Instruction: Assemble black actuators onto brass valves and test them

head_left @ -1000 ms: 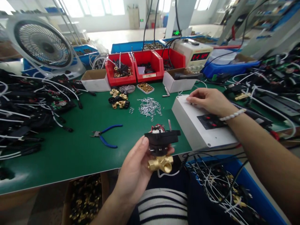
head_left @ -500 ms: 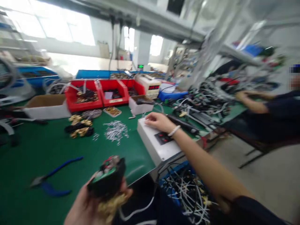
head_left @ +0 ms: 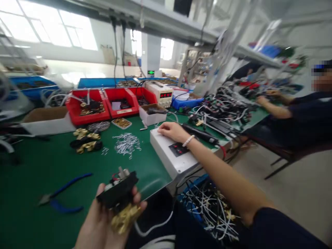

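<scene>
My left hand (head_left: 100,221) is closed round a valve assembly (head_left: 120,200), a black actuator housing on a brass valve body, held low over the near edge of the green table (head_left: 31,173). A white cable hangs from the assembly. My right hand (head_left: 172,131) rests palm down, fingers loosely curled, on top of a white box (head_left: 171,155) with a black panel of red switches. A white bead bracelet sits on that wrist. Nothing shows in the right hand.
Blue-handled pliers (head_left: 62,197) lie left of my left hand. Metal clips (head_left: 127,143), brass fittings (head_left: 85,140), red bins (head_left: 103,103) and a power supply (head_left: 162,93) stand further back. A blue crate of wired parts (head_left: 210,211) sits below. Another person (head_left: 298,107) works at right.
The view has swung right and up, bringing the other person into sight. My left hand has tilted the valve assembly. My right hand stays on the white box.
</scene>
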A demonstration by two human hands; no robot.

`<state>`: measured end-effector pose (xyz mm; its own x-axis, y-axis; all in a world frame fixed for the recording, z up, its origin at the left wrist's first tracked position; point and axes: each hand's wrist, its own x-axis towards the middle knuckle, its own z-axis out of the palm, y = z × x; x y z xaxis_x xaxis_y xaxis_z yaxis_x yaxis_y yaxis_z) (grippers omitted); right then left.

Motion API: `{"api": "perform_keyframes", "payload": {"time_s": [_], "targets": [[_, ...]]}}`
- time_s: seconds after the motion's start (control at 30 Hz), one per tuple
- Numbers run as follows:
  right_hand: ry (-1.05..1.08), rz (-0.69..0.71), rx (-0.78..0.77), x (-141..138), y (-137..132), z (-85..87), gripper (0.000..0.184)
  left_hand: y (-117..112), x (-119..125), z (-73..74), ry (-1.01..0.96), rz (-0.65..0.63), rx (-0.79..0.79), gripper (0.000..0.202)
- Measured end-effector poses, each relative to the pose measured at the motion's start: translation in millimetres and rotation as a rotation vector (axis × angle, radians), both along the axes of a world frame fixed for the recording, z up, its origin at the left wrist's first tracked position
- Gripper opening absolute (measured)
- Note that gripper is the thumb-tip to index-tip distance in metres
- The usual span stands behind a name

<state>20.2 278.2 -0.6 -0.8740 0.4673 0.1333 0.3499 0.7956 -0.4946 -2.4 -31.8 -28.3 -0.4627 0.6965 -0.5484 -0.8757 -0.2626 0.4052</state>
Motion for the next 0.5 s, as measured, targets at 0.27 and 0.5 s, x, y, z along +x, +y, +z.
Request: {"api": "perform_keyframes", "payload": {"time_s": [0.27, 0.5], "targets": [[0.067, -0.028, -0.078, -5.6, 7.9, 0.3, 0.027, 17.2, 4.2, 14.5, -0.007, 0.055, 0.099, 0.067], [-0.026, -0.114, -0.057, -3.7, -2.2, 8.8, 0.019, 13.4, 5.7, 13.0, 0.042, 0.021, 0.156, 0.072]]}}
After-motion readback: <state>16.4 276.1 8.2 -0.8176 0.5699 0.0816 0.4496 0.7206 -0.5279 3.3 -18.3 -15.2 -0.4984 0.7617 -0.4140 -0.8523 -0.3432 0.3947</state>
